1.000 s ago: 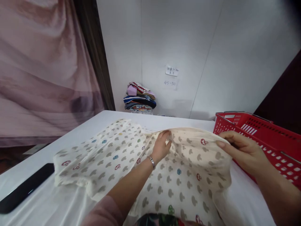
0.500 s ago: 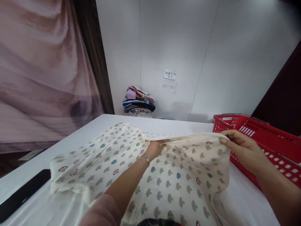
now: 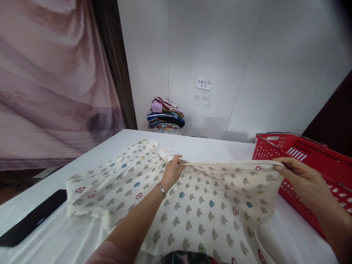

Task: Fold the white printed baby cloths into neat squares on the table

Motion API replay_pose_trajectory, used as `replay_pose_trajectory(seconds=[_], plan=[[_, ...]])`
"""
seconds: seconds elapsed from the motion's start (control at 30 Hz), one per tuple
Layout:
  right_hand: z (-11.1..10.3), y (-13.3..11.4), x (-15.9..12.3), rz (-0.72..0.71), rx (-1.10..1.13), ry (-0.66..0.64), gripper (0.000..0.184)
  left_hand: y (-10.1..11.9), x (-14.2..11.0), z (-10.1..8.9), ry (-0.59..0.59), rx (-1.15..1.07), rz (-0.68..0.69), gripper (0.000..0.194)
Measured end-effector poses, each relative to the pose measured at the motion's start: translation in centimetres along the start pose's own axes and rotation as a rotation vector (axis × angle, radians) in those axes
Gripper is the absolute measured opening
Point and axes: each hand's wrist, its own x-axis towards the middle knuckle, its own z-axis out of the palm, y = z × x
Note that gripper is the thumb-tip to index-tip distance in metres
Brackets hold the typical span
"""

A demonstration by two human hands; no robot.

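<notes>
A cream cloth (image 3: 192, 205) printed with grey mushrooms and a few red, blue, green and yellow ones lies spread over the white table. Its far edge is pulled into a nearly straight line between my two hands. My left hand (image 3: 172, 170), with a silver bracelet on its wrist, pinches that edge near the middle of the cloth. At the right end, my right hand (image 3: 299, 176) grips the corner between thumb and fingers, lifted a little above the table. The cloth's left part lies flat with some wrinkles, and its near edge runs out of view below.
A red plastic basket (image 3: 319, 154) with wire handles stands on the right, close behind my right hand. A black flat object (image 3: 35, 218) lies at the table's left. Folded fabrics (image 3: 166, 115) are stacked by the wall past the white table's (image 3: 214, 148) far edge.
My left hand has slid leftward along the cloth's edge, and my right hand has moved slightly right. The edge between them has gone from loose and folded to stretched straight.
</notes>
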Motion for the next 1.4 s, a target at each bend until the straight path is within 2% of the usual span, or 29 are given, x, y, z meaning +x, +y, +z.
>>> replay_pose_trajectory(seconds=[0.07,0.2,0.27,0.4,0.57,0.77,0.9,1.0,1.07,1.2,1.4], plan=[[-0.1,0.0,-0.2,0.003,0.007,0.010,0.025,-0.5,0.1,0.1,-0.038,0.016,-0.008,0.044],[-0.1,0.2,-0.1,0.021,0.014,0.005,0.025,-1.1,0.3,-0.2,-0.087,0.046,-0.038,0.031],[0.0,0.6,0.3,0.053,0.032,0.021,0.024,-1.1,0.2,-0.8,-0.111,0.055,0.006,0.027],[0.1,1.8,1.6,0.115,0.137,0.067,0.022,-0.8,0.0,-2.2,-0.232,0.138,0.131,0.021],[0.5,2.4,2.4,0.137,0.210,0.084,0.020,-0.7,0.1,-3.1,-0.219,0.296,0.184,0.019],[0.2,1.9,2.7,0.142,0.222,0.129,0.018,0.0,-0.3,-3.8,-0.314,0.297,0.346,0.021],[-0.1,2.1,2.9,0.171,0.285,0.110,0.019,0.7,-0.6,-4.7,-0.267,0.336,0.365,0.021],[0.1,2.5,2.9,0.137,0.326,0.110,0.022,0.5,-0.6,-5.3,-0.225,0.367,0.397,0.021],[0.3,2.6,3.0,0.107,0.350,0.126,0.025,0.0,-0.6,-5.4,-0.257,0.370,0.425,0.020],[0.0,2.2,3.2,0.090,0.423,0.122,0.029,-1.4,-0.7,-5.1,-0.381,0.370,0.347,0.023],[-0.9,0.9,2.9,0.081,0.470,0.044,0.025,-3.3,-0.4,-4.4,-0.246,0.397,0.233,0.029]])
